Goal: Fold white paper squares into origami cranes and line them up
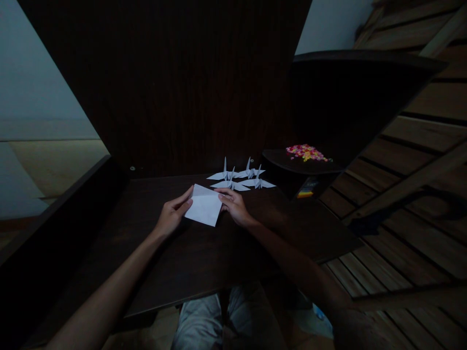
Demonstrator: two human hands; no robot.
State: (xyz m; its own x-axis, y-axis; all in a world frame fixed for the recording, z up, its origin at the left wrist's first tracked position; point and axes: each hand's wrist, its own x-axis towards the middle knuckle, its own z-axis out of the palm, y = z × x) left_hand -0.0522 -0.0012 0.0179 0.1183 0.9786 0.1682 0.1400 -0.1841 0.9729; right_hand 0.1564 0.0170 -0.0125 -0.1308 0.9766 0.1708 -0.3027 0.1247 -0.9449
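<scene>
A white square sheet of paper (203, 206) is held up over the dark desk, tilted toward me. My left hand (175, 210) pinches its left edge, thumb on the face turned to me. On the opposite side, my right hand (234, 206) grips the right edge between thumb and fingers. Just behind the sheet stand several white folded paper cranes (230, 184) in a close group, wings spread and necks pointing up. The fingers behind the paper are partly hidden.
A dark wooden desk (153, 272) has a tall back panel and a raised left side (54, 204). To the right, a small corner shelf (280, 163) bears a pile of pink, red and yellow bits (306, 152). Slatted wood (412, 194) stands beyond it.
</scene>
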